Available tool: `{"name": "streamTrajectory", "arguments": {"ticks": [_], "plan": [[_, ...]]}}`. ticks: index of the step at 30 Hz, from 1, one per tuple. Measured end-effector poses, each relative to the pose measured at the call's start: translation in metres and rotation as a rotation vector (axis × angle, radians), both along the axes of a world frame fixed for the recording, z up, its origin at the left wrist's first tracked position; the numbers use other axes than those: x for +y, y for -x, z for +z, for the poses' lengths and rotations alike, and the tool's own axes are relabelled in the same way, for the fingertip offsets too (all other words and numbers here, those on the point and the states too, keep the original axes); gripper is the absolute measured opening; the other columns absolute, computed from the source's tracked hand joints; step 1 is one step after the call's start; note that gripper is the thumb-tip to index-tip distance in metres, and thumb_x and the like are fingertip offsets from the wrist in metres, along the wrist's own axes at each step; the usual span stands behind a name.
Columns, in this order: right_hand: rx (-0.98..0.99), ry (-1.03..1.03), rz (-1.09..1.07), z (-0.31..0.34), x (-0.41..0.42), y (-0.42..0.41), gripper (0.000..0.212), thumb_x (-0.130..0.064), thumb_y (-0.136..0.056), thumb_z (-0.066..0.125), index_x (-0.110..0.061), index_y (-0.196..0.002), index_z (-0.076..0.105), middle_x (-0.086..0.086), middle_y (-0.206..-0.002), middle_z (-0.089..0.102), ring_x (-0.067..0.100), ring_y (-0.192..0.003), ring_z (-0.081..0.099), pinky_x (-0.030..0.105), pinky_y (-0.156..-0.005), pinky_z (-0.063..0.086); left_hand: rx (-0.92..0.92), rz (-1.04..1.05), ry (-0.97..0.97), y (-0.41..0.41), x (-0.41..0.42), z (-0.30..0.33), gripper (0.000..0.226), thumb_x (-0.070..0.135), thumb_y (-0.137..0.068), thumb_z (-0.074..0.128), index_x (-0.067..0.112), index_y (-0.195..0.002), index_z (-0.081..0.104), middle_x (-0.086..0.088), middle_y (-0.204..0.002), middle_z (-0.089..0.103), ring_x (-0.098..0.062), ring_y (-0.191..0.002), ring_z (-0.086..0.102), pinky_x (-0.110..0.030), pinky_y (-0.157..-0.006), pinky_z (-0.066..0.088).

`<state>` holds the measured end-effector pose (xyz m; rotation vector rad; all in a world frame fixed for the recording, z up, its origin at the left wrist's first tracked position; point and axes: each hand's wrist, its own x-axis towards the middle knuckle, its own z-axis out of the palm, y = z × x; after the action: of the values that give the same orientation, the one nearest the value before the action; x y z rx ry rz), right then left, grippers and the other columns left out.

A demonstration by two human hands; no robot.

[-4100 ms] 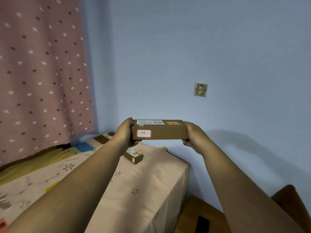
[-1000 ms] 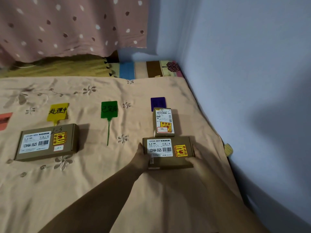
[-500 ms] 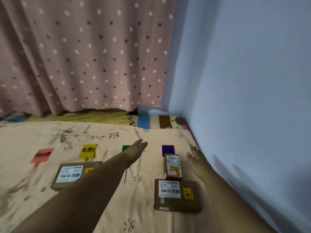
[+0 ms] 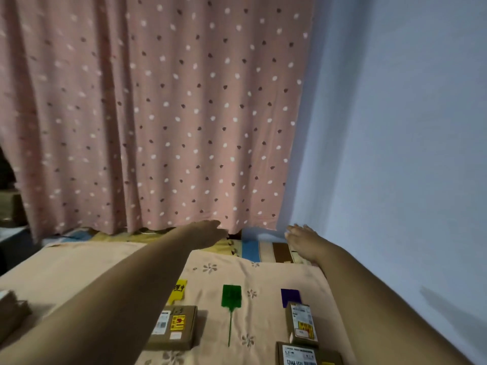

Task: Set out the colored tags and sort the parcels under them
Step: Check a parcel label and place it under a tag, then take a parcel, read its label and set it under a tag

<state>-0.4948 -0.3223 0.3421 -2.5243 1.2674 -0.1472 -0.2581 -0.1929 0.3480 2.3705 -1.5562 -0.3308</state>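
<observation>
- Yellow tag [image 4: 179, 290], green tag [image 4: 231, 297], purple tag [image 4: 290, 297]: flat in a row.
- Brown parcel [image 4: 176, 325] below yellow.
- Small parcel [image 4: 302, 324], then larger parcel [image 4: 305, 354], below purple.

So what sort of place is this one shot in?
Most likely a bedroom at home, not a warehouse. The tags and parcels lie on a flower-print sheet spread like bedding, a pink dotted curtain hangs behind it, and a plain painted wall closes the right side.

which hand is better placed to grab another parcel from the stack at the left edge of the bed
Left, probably. The left hand is open and its arm stretches over the bed's left half, nearer the stacked parcels. The right hand is over by the wall.
</observation>
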Motion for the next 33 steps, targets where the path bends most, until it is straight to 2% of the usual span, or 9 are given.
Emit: {"name": "streamTrajectory", "arguments": {"ticks": [2,8,12,18,22,25,28,30,33], "plan": [[0.009,0.006,0.012,0.008,0.02,-0.013,0.049,-0.029,-0.106,0.018,-0.019,-0.154,0.021,0.002,-0.163,0.016,0.024,-0.15,0.01,0.039,-0.12,0.009,0.023,-0.006,-0.008,-0.013,0.017,0.003,0.053,0.04,-0.102,0.038,0.015,-0.15,0.035,-0.01,-0.157,0.033,-0.028,-0.143,0.032,-0.042,-0.119,0.024],[0.025,-0.023,0.029,0.017,0.087,-0.069,0.056,-0.042,-0.105,0.02,-0.019,-0.156,0.016,0.003,-0.163,0.012,0.023,-0.15,0.008,0.038,-0.119,0.009,0.065,0.049,-0.013,-0.065,0.082,0.005,0.059,0.043,-0.102,0.04,0.016,-0.153,0.028,-0.012,-0.159,0.028,-0.03,-0.146,0.026,-0.042,-0.12,0.022],[0.064,-0.029,0.083,0.023,0.134,-0.115,0.054,-0.041,-0.105,0.02,-0.02,-0.155,0.017,0.003,-0.164,0.01,0.024,-0.151,0.004,0.038,-0.12,0.005,0.086,0.082,0.002,-0.105,0.134,0.013,0.056,0.041,-0.102,0.04,0.014,-0.151,0.032,-0.015,-0.156,0.032,-0.033,-0.144,0.031,-0.044,-0.119,0.026],[0.062,-0.062,0.137,0.013,0.204,-0.201,0.061,-0.054,-0.101,0.023,-0.025,-0.155,0.018,-0.001,-0.164,0.009,0.022,-0.151,0.003,0.042,-0.12,0.004,0.18,0.154,0.033,-0.183,0.229,0.008,0.044,0.034,-0.101,0.045,0.011,-0.138,0.048,-0.013,-0.144,0.047,-0.03,-0.13,0.046,-0.044,-0.113,0.036],[0.078,-0.049,0.217,0.011,0.256,-0.258,0.062,-0.056,-0.099,0.02,-0.028,-0.155,0.017,-0.004,-0.164,0.007,0.022,-0.151,0.001,0.046,-0.121,0.003,0.186,0.285,0.074,-0.223,0.298,0.01,0.052,0.037,-0.101,0.044,0.01,-0.145,0.044,-0.014,-0.15,0.042,-0.031,-0.139,0.038,-0.042,-0.117,0.028],[0.114,-0.036,0.297,0.01,0.294,-0.303,0.06,-0.052,-0.1,0.016,-0.025,-0.154,0.021,0.001,-0.164,0.012,0.025,-0.151,0.003,0.048,-0.122,0.003,0.196,0.382,0.089,-0.25,0.352,0.015,0.053,0.037,-0.101,0.044,0.008,-0.145,0.043,-0.015,-0.151,0.04,-0.032,-0.14,0.036,-0.041,-0.118,0.027],[0.132,-0.022,0.372,0.009,0.33,-0.341,0.06,-0.055,-0.1,0.011,-0.029,-0.152,0.027,0.005,-0.16,0.025,0.027,-0.151,0.007,0.05,-0.121,0.004,0.184,0.472,0.108,-0.272,0.404,0.017,0.047,0.037,-0.101,0.044,0.011,-0.14,0.048,-0.014,-0.144,0.049,-0.032,-0.13,0.048,-0.039,-0.111,0.038],[0.157,0.001,0.431,0.009,0.355,-0.361,0.057,-0.053,-0.101,0.009,-0.032,-0.152,0.025,0.004,-0.162,0.02,0.03,-0.15,0.011,0.05,-0.121,0.005,0.137,0.53,0.105,-0.28,0.438,0.017,0.041,0.038,-0.101,0.043,0.018,-0.136,0.052,-0.01,-0.137,0.055,-0.028,-0.12,0.055,-0.039,-0.104,0.044],[0.174,0.004,0.488,0.012,0.389,-0.385,0.057,-0.054,-0.101,0.011,-0.031,-0.153,0.022,0.008,-0.162,0.018,0.033,-0.148,0.019,0.05,-0.12,0.012,0.089,0.639,0.093,-0.292,0.481,0.018,0.041,0.039,-0.101,0.04,0.019,-0.134,0.053,-0.009,-0.134,0.056,-0.027,-0.118,0.055,-0.038,-0.099,0.043]]}}
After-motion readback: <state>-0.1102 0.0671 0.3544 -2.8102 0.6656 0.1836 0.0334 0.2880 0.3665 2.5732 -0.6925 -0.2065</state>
